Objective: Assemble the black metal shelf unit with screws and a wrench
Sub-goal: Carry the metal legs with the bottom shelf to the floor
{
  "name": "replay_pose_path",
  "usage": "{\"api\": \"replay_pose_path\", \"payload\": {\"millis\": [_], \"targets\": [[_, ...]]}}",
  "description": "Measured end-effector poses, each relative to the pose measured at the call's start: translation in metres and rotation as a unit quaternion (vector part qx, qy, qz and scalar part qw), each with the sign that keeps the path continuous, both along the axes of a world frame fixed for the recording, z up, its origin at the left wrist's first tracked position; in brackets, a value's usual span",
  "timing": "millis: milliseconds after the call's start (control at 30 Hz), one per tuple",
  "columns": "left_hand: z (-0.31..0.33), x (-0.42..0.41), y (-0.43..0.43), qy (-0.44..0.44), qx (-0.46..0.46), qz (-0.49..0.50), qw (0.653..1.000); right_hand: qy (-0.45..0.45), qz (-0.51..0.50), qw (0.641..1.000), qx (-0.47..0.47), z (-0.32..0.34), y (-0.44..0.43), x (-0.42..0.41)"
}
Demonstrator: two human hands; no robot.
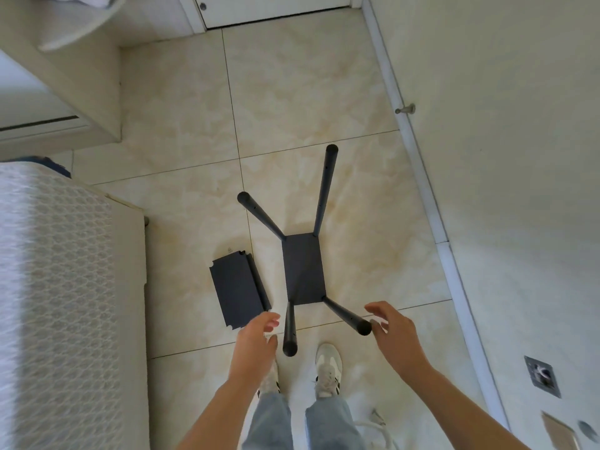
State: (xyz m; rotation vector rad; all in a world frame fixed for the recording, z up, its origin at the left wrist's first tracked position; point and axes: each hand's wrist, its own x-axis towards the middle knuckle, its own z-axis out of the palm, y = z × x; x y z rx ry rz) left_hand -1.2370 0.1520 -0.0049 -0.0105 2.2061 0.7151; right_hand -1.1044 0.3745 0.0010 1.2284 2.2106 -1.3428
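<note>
The tiled floor (pixel 292 108) filled most of the view, with a white bed (pixel 58 287) along the left side. The black shelf unit (pixel 303 269) stood on the floor in front of the person. Its flat bottom plate sat on the tiles and four thin poles stuck up from the corners.

A loose shelf plate (pixel 238 289) lay flat just beside it, on the left.

The left hand (pixel 256 339) was near the near left pole (pixel 290 332). The right hand (pixel 394 332) was just beside the top of the near right pole (pixel 349 316). Both hands had loose, spread fingers and held nothing.

The unit was probably hard, stiff and not very heavy. The smooth round poles might be slippery, and the frame might wobble. The two near poles looked like the best places to grab it.
</note>
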Motion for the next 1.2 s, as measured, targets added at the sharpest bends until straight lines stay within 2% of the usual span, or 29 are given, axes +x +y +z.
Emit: {"api": "replay_pose_path", "payload": {"millis": [133,300,533,700,833,1033,1200], "targets": [[0.052,-0.027,0.005,0.064,0.017,-0.035,0.997,-0.016,0.021,1.0,0.014,0.047,0.007,-0.007],[0.115,-0.052,0.017,0.11,0.034,-0.134,0.984,-0.023,0.019,0.998,0.059,0.117,0.004,-0.014],[0.174,-0.07,0.028,0.196,0.054,-0.287,0.936,-0.032,-0.026,0.991,0.129,0.198,-0.041,-0.011],[0.209,-0.058,0.031,0.215,0.121,-0.37,0.896,-0.027,-0.105,0.981,0.162,0.229,-0.101,0.017],[0.234,-0.026,0.027,0.235,0.15,-0.462,0.842,-0.03,-0.162,0.969,0.184,0.241,-0.147,0.052],[0.26,0.044,-0.003,0.284,0.169,-0.626,0.706,-0.052,-0.275,0.935,0.216,0.259,-0.217,0.12],[0.266,0.109,-0.028,0.296,0.202,-0.703,0.614,-0.092,-0.362,0.901,0.221,0.266,-0.282,0.186]]}}
